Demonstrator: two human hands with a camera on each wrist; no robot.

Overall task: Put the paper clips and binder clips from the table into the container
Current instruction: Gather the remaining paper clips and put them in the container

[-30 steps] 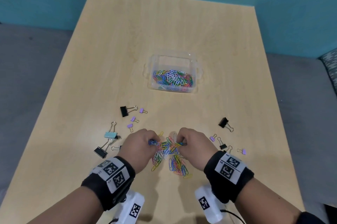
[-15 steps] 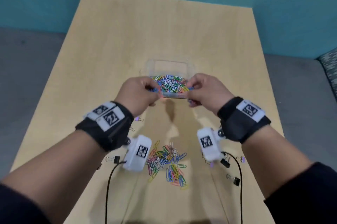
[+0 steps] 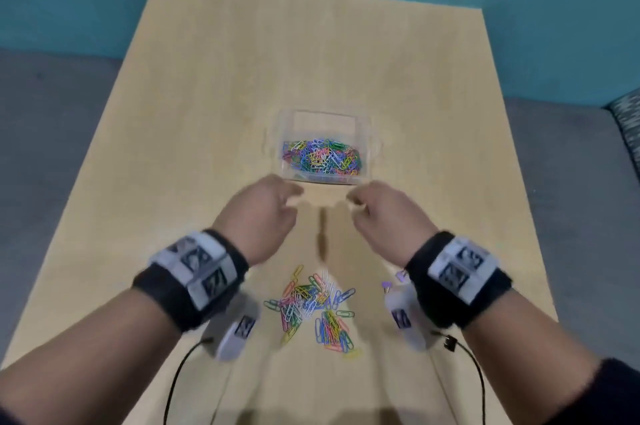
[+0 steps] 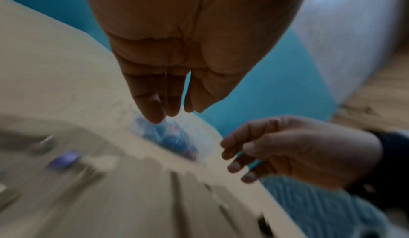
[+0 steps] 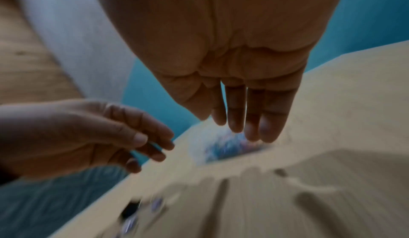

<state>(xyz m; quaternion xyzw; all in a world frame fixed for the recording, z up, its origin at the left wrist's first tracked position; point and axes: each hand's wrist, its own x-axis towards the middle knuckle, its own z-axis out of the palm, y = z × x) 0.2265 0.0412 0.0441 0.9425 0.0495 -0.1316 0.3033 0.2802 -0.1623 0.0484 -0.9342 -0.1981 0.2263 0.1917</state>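
A clear plastic container (image 3: 375, 144) stands mid-table, its near half filled with colourful paper clips (image 3: 320, 160). A loose pile of paper clips (image 3: 311, 307) lies on the table between my wrists. My left hand (image 3: 294, 199) and right hand (image 3: 353, 201) hover just in front of the container, blurred by motion, fingers relaxed and holding nothing. The left wrist view shows my left hand (image 4: 170, 114) with straight fingers above the container (image 4: 205, 142). The right wrist view shows my right hand (image 5: 243, 133) the same way over the container (image 5: 197, 147).
A purple binder clip (image 3: 386, 286) and a black one (image 3: 449, 343) lie by my right wrist; other binder clips are hidden under my arms. The light wooden table (image 3: 207, 113) stands on grey floor, with a teal wall behind.
Both hands carried a bunch of paper clips from the pile to the container and let go of it. They have since drawn back toward me, empty.
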